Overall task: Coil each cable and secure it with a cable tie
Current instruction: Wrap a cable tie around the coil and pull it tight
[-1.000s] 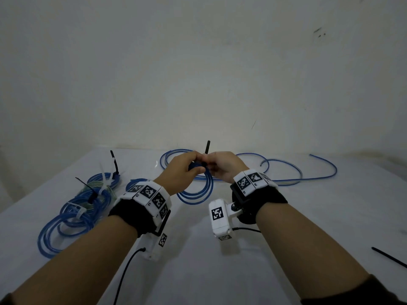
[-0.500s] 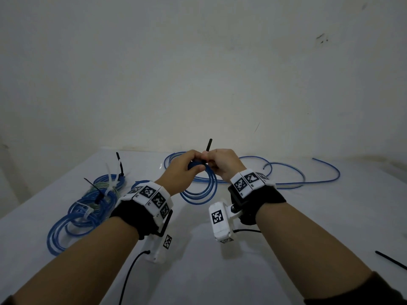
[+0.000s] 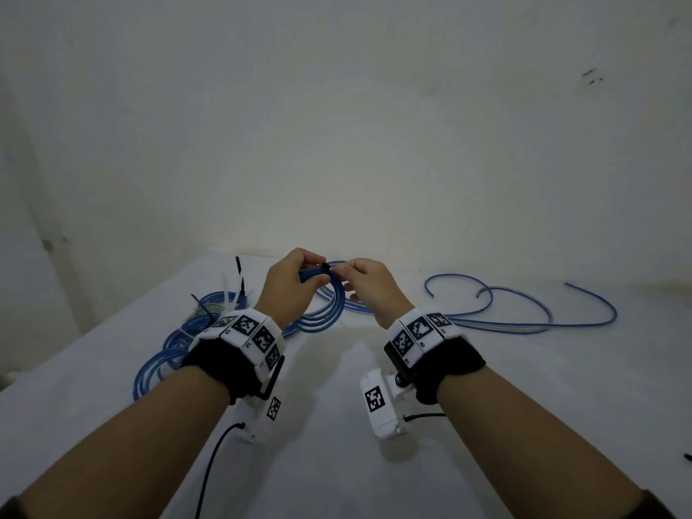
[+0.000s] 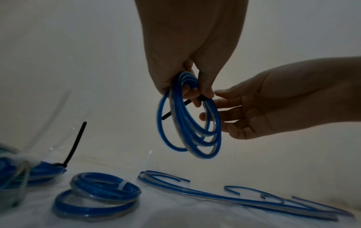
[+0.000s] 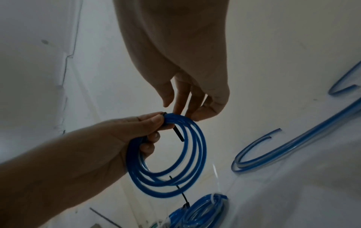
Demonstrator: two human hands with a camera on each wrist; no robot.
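My left hand point(image 3: 296, 282) holds a small blue cable coil point(image 3: 325, 309) up above the white table, fingers and thumb pinching its top. A black cable tie point(image 3: 326, 269) wraps the coil right at that pinch. In the wrist views the tie's tail point(image 4: 173, 111) point(image 5: 178, 133) hangs down across the coil's opening point(image 5: 195, 154). My right hand point(image 3: 365, 282) is just right of the coil. Its fingers point(image 5: 185, 100) are loosely extended with their tips at the coil's top edge, and they pinch nothing.
Several tied blue coils point(image 3: 187, 339) point(image 4: 101, 189) lie at the left with tie tails sticking up. A long loose blue cable point(image 3: 524, 324) point(image 5: 273, 151) sprawls at the back right. A spare black tie point(image 3: 688, 457) lies at the right edge. A wall is close behind.
Both hands rose with the coil. The tie tail that stuck up between them now hangs down through the coil, and my right hand has let go of it.
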